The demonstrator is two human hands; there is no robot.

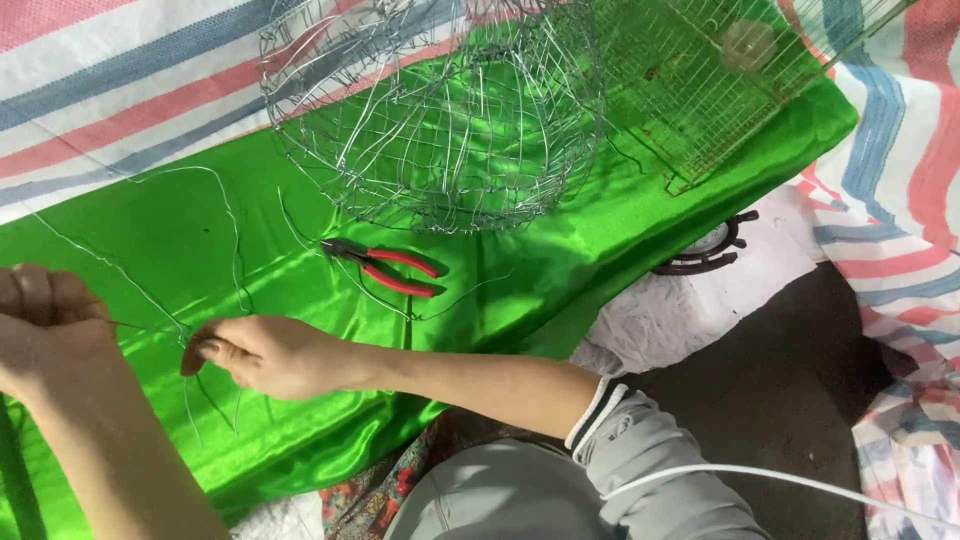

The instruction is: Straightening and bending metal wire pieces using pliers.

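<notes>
Left hand (45, 330) curled nearly closed at the frame's left edge, fingertips pinched on a thin silvery steel wire (150, 328). Right hand (265, 355) just beside it, thumb and forefinger pressed together on the same strand, remaining fingers loosely bent. Wire stretched taut between both hands, loose lengths trailing over the shiny green satin cloth (520, 270). Red-handled pliers (390, 270) lying flat on that cloth, apart from both hands. Beyond the pliers, a round woven wire basket frame (440, 120), beside a rectangular green mesh cage (700, 80).
</notes>
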